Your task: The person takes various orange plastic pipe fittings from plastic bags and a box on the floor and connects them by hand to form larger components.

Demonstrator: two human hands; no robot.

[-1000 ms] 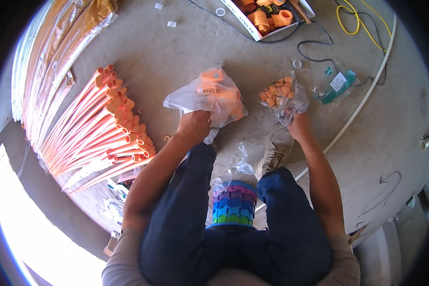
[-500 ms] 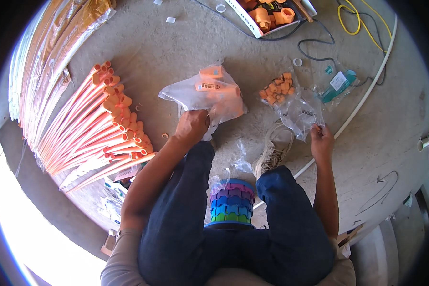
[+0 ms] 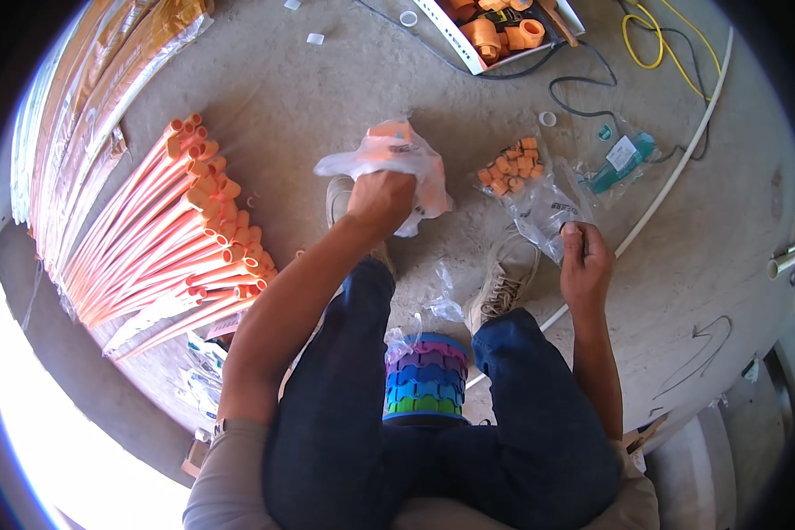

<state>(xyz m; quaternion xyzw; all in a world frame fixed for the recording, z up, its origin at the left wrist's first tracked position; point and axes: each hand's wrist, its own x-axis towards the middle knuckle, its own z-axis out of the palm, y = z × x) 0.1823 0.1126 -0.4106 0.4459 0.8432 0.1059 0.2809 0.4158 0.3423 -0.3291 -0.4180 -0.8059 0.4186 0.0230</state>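
Observation:
My left hand (image 3: 384, 201) is at the mouth of a translucent plastic bag (image 3: 428, 172) with large orange pipe fittings (image 3: 389, 132) in it. White film bunches around the knuckles, and the bag hides the fingers. My right hand (image 3: 585, 261) is closed in a pinch, thumb against fingers, beside the near edge of a second clear bag (image 3: 543, 212). A small dark bit shows at its fingertips, too small to name. Small orange fittings (image 3: 511, 166) lie gathered at the far end of that second bag.
Orange pipes (image 3: 168, 230) with fittings on their ends fan out at left. A box (image 3: 468, 55) of orange fittings stands at the top. A green packaged item (image 3: 623, 163), a white pipe (image 3: 671, 185) and cables lie at right. A colourful stool (image 3: 426, 380) is between my legs.
My left hand has moved up and right against the bag, whose loose film has dropped and bunched around it. My right hand has shifted slightly left and turned, with fingers now pinched upward.

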